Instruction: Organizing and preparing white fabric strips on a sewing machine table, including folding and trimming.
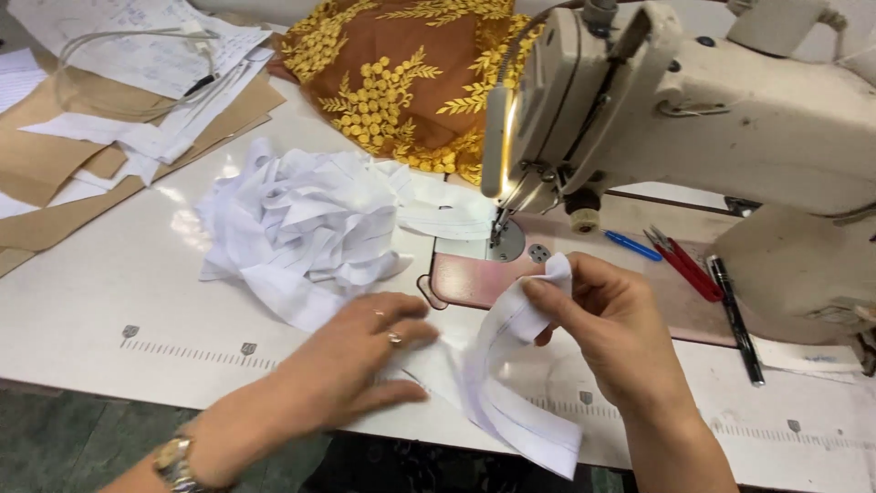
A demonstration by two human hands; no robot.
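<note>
Both hands worked a white fabric strip (511, 365): the left hand (360, 361) pressed it flat on the table (109, 283), fingers spread, while the right hand (607, 319) pinched its end, best kept taut.

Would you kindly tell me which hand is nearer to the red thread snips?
Right. The right hand pinches the white strip just left of the red snips; the left hand lies farther left.

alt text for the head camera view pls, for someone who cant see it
A person's right hand pinches a white fabric strip up off a white sewing table while the left hand presses it flat. Behind lie a heap of white strips, a cream sewing machine and brown fabric with gold embroidery.
</note>
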